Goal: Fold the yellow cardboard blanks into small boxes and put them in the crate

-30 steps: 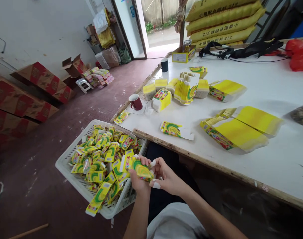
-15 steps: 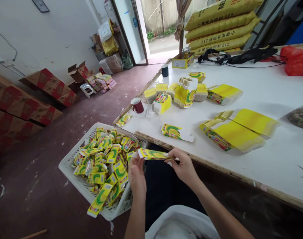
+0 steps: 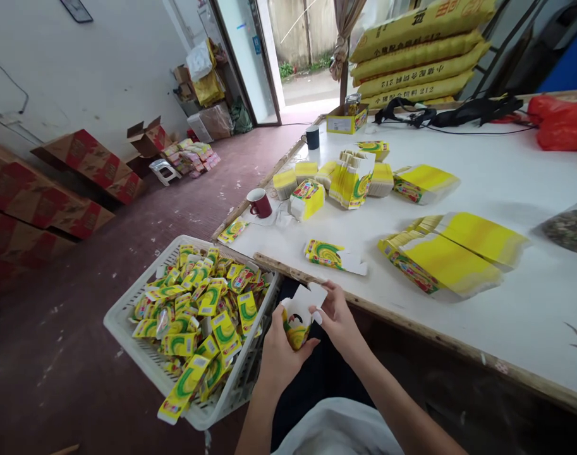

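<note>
Both my hands hold one small yellow-and-green carton point(image 3: 297, 319) over my lap, just below the table's front edge. My left hand point(image 3: 279, 354) wraps round its lower part. My right hand point(image 3: 338, 316) pinches the white open flap at its top. To the left a white plastic basket point(image 3: 127, 328) is heaped with several folded yellow-and-green cartons point(image 3: 203, 309). One flat carton point(image 3: 333, 254) lies on the white table point(image 3: 506, 183) close to my right hand.
Stacks of flat yellow cartons point(image 3: 447, 259) lie on the table, with more bundles point(image 3: 349, 177) further back, a red mug point(image 3: 260, 203) and a dark cup point(image 3: 312, 136). Yellow sacks point(image 3: 416, 57) are piled behind. Red cardboard boxes point(image 3: 42, 189) line the left wall.
The carton was held flat and sideways between both hands; now it stands upright, lower over my lap, with its white flap open. The view has shifted slightly.
</note>
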Motion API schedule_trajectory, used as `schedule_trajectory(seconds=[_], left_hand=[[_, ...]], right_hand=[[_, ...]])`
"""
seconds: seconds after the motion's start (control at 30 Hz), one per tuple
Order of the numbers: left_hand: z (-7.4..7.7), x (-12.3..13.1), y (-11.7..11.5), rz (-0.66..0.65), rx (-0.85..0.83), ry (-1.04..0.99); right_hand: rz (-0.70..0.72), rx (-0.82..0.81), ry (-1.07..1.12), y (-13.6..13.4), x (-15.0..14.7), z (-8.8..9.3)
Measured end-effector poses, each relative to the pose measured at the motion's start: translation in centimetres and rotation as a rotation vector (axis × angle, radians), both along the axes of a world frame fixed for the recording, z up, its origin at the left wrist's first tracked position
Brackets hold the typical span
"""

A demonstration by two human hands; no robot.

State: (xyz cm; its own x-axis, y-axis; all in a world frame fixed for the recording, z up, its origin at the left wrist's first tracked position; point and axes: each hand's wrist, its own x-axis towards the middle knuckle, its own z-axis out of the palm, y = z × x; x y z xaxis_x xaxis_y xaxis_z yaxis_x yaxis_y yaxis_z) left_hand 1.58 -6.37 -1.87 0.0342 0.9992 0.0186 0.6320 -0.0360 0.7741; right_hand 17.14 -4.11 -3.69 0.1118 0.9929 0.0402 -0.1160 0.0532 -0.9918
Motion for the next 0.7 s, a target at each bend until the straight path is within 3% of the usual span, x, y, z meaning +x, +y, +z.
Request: schedule_trajectory(seconds=[0.07, 0.2, 0.3, 0.43, 0.6, 0.7], left_hand=[[-0.5, 0.2, -0.1, -0.003, 0.051, 0.026], [-0.6, 0.7, -0.4, -0.074, 0.084, 0.046], [-0.8, 1.1, -0.4, -0.098, 0.007, 0.004], [-1.9, 0.9, -0.2, -0.054, -0.070, -0.143], [-2.1, -0.3, 0.2, 0.104, 0.088, -0.120], [-1.5, -1.1, 0.1, 0.063, 0.078, -0.060]], right_hand=[[0.100, -0.110, 0.135, 0.4, -0.4, -0.6], [0.110, -0.130, 0.152, 0.3, -0.8, -0.7], [0.263, -0.027, 0.099, -0.3, -0.4, 0.2], [0.477, 0.207, -0.192, -1.1, 0.1, 1.1], [0.311, 0.251, -0.352, -0.9, 0.5, -0.1], [0.373, 0.256, -0.435, -0.7, 1.0, 0.0]])
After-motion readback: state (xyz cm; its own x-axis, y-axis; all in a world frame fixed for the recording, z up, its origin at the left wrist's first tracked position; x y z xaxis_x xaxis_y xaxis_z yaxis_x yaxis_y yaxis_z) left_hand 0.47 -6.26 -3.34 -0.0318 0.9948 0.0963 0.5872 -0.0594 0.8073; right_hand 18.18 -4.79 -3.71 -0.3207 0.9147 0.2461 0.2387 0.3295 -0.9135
